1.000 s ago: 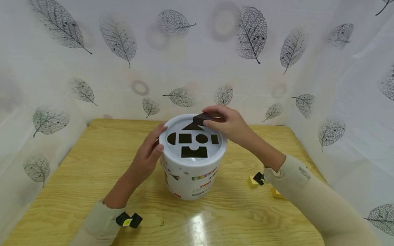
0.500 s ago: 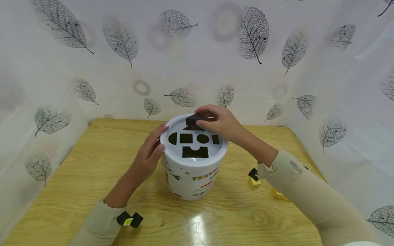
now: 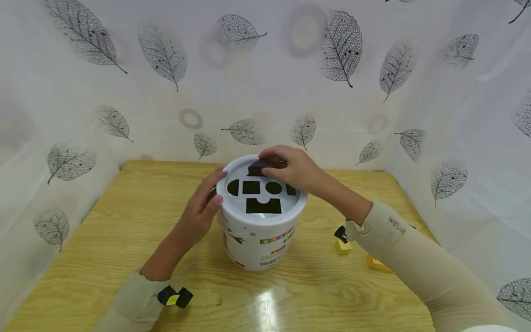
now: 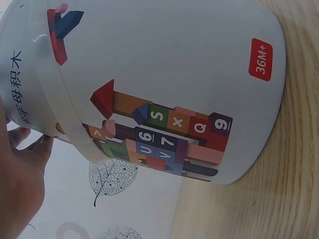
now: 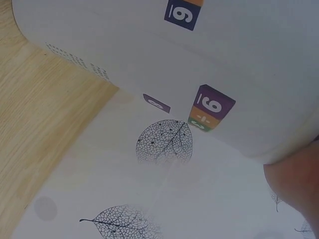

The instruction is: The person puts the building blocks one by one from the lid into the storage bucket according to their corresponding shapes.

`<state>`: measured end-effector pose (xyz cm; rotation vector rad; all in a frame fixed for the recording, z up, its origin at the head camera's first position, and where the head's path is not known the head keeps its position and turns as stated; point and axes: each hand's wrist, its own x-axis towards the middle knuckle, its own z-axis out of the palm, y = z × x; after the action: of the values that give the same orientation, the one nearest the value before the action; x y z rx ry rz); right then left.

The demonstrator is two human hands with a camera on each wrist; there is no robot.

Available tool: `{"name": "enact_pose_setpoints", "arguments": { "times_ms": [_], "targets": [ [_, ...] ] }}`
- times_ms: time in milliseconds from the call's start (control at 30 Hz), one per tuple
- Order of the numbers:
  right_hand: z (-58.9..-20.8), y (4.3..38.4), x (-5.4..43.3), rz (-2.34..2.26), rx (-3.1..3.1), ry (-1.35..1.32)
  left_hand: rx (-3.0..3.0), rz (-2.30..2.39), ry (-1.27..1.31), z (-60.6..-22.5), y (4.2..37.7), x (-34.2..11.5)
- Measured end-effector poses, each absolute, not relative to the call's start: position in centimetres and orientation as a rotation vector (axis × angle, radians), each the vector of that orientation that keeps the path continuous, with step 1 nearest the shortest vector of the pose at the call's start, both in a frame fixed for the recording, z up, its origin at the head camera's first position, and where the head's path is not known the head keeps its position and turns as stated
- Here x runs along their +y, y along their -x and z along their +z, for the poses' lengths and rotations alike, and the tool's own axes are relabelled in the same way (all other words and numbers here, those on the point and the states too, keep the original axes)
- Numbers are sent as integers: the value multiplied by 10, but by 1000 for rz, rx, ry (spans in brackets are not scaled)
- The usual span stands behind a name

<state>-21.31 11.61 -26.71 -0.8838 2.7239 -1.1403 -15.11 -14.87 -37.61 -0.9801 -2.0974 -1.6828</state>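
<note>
On the table stands a white bucket [image 3: 253, 244] with a shape-sorter lid [image 3: 240, 210]. The lid has dark cutouts, including a half circle, a square, a circle and a notched rectangle. My left hand [image 3: 201, 203] grips the rim at the left, its thumb and fingertips on the edge. My right hand [image 3: 294, 168] pinches a dark wedge-shaped block [image 3: 256, 168] over the triangular cutout at the lid's far side. The block covers most of that cutout; whether it has entered is unclear. Printed coloured blocks show on the bucket wall [image 4: 199, 74] in the left wrist view.
Two yellow blocks, one small block [image 3: 342, 247] and another [image 3: 376, 263] partly behind the right sleeve, lie on the wooden table [image 3: 124, 221] right of the bucket. A leaf-patterned white curtain [image 3: 265, 83] closes off the back and sides.
My right hand has moved left and slightly down with the dark block, bringing it from beside the triangular cutout to over it. The left hand stays on the rim.
</note>
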Motion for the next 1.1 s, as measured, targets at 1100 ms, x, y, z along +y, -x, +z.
{"name": "enact_pose_setpoints", "arguments": {
  "times_ms": [1100],
  "targets": [
    [-260, 196, 176, -1366, 2790, 754, -2108, -1677, 961, -375, 150, -147]
  ]
}}
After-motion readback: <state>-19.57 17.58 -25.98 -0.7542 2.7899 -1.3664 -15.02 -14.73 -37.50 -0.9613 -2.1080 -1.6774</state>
